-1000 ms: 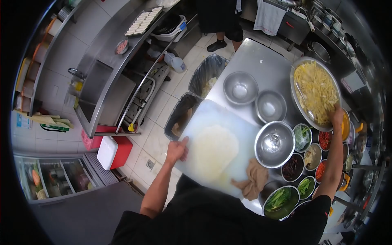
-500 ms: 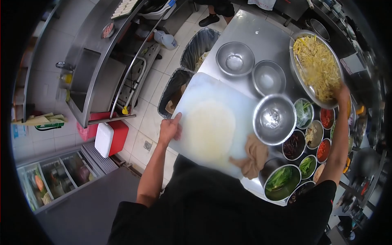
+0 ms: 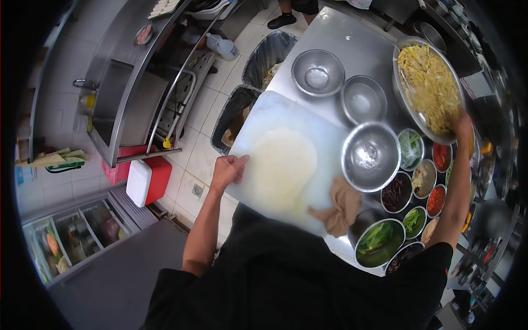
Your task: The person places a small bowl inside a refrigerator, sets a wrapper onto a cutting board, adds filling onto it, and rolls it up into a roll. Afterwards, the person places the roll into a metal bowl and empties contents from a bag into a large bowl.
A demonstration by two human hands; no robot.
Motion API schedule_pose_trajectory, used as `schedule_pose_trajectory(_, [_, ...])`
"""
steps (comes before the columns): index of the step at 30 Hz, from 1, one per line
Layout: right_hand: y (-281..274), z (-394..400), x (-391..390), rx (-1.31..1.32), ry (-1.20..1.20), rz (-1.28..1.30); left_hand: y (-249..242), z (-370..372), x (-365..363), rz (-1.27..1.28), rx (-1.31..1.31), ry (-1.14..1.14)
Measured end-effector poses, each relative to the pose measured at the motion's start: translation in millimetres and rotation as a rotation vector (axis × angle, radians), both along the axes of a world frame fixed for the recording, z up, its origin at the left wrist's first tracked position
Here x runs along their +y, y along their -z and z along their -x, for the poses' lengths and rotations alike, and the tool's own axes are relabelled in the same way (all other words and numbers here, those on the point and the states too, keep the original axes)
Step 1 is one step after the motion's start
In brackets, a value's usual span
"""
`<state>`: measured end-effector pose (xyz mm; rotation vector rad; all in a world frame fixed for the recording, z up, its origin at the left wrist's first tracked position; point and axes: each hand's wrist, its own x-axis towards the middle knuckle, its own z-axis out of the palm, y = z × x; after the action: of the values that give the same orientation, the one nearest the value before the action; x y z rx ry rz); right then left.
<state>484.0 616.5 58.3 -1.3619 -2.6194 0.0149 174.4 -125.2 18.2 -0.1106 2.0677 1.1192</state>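
A white cutting board [image 3: 324, 148] lies in front of me, with a thin, pale, roundish wrapper sheet [image 3: 283, 170] on it. At the board's left edge is my left hand [image 3: 228, 170], its fingers curled in; whether anything is between them is hidden. My right hand [image 3: 462, 125] reaches to the near end of a big oval metal tray [image 3: 400, 82] full of yellowish shredded filling [image 3: 429, 82]. Its fingertips are lost in or behind the filling. A crumpled brown cloth [image 3: 340, 206] covers the board's right corner.
Metal bowls [image 3: 371, 129] stand right of the board, with small pots of chillies [image 3: 436, 201] and greens [image 3: 379, 236] nearer me. Lined bins [image 3: 234, 102] stand on the floor beyond the board. A red cooler box [image 3: 159, 179] and a sink counter [image 3: 113, 126] are left.
My left index finger, stretched along the board's edge before, is now bent inward, and the hand has shifted slightly right. My right hand stays at the tray's near end.
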Motion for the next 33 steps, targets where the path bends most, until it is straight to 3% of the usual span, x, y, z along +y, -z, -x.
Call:
schedule_pose_trajectory(3, [-7.1,5.6,-6.4,-0.012,0.027,0.044,-3.9,-7.1,1.8,0.091,0.086,0.119])
schedule_pose_trajectory(7, [-2.0,-0.8,-1.1,0.064,0.001,0.007,-2.0,-24.0,5.0,0.080,0.471,0.236])
schedule_pose_trajectory(9, [-1.6,-2.0,-2.8,0.049,-0.014,-0.041,-42.0,-28.5,19.8,0.080,0.508,0.214])
schedule_pose_trajectory(12, [2.9,0.3,-6.1,0.062,-0.046,-0.091,-112.8,-24.1,41.9,0.146,0.490,0.361])
schedule_pose_trajectory(14, [2.7,0.3,-9.0,0.082,-0.045,-0.099,-151.9,-28.8,57.8,0.051,0.546,0.452])
schedule_pose_trajectory(18, [-17.1,16.1,-36.8,0.091,0.025,-0.044,-185.4,-39.2,75.8,0.005,0.738,0.717])
schedule_pose_trajectory(21, [-8.7,12.3,-24.7,0.094,0.056,-0.026,-198.8,-48.5,80.0,0.008,0.694,1.001])
schedule_pose_trajectory(25, [3.0,11.0,-11.7,0.117,0.068,0.002,-223.6,-52.9,86.1,-0.098,0.381,1.218])
schedule_pose_trajectory(30, [5.3,8.9,-10.6,0.103,0.056,-0.013,-177.1,-6.5,93.7,-0.120,0.100,1.320])
schedule_pose_trajectory(33, [1.8,12.8,-15.8,0.091,0.073,0.005,-105.2,32.6,100.6,-0.030,-0.061,1.281])
